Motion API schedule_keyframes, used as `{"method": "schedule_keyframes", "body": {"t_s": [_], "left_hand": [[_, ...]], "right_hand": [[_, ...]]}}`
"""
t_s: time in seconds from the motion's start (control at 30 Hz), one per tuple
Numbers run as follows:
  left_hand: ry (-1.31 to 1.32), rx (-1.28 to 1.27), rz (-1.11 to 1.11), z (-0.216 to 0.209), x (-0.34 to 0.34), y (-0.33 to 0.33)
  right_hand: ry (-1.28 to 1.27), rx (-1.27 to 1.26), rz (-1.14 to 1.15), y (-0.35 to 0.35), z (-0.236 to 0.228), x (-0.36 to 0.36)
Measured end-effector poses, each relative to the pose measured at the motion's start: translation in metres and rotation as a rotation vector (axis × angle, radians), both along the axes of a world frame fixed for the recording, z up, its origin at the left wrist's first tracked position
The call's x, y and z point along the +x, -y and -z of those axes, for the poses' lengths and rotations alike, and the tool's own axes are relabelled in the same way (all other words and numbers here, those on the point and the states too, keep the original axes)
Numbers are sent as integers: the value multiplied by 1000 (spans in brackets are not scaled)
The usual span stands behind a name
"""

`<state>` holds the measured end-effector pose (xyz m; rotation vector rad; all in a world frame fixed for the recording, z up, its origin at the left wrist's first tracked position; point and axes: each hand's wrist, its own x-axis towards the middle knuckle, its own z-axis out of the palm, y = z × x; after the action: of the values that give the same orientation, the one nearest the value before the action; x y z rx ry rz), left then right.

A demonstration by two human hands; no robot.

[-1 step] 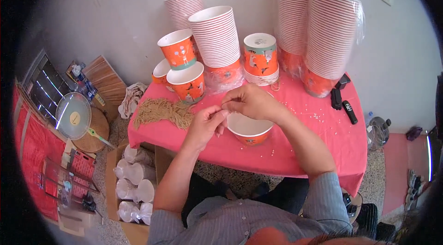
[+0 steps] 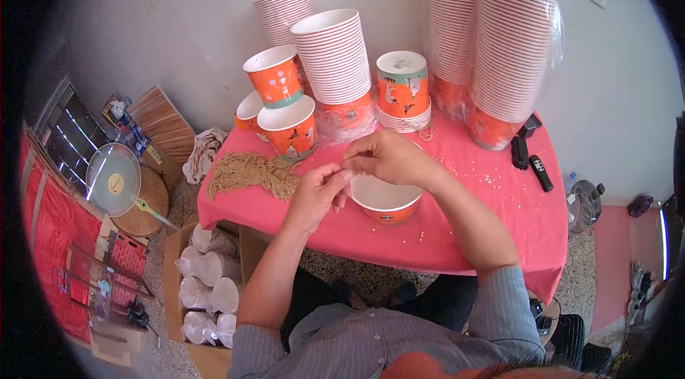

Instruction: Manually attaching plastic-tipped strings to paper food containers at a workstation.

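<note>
My left hand [image 2: 317, 197] and my right hand [image 2: 385, 158] meet fingertip to fingertip, both closed in a pinch. Whatever they pinch is too small to make out. Partly hidden under my right hand stands an orange paper bucket [image 2: 389, 218] with a white inside, its mouth up. Small white beads [image 2: 489, 180] lie scattered to the right of it, and a few more are by its near side. A bundle of tan strings [image 2: 246, 173] rests on the pink tablecloth [image 2: 335, 240], left of my left hand.
Tall bucket stacks [image 2: 510, 58] in clear plastic stand at the back right, another stack [image 2: 332, 58] at back left. Loose buckets [image 2: 287, 129] and an upside-down one [image 2: 402, 93] are nearer. Black devices [image 2: 541, 173] lie at right. A carton [image 2: 175, 293] of wrapped cups sits on the floor.
</note>
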<state>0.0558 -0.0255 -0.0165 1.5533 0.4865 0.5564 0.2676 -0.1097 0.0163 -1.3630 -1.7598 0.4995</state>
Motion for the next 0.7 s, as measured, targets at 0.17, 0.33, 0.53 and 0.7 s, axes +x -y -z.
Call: {"method": "schedule_keyframes", "body": {"t_s": [0.17, 0.33, 0.53, 0.7], "left_hand": [[29, -1, -19, 6, -2, 0], [59, -19, -44, 2, -2, 3], [38, 27, -46, 0, 0, 2], [50, 33, -65, 1, 0, 2]], "right_hand": [[16, -62, 23, 3, -7, 2], [73, -119, -15, 11, -13, 16], [136, -187, -44, 6, -10, 15], [97, -174, 7, 12, -17, 9]]}}
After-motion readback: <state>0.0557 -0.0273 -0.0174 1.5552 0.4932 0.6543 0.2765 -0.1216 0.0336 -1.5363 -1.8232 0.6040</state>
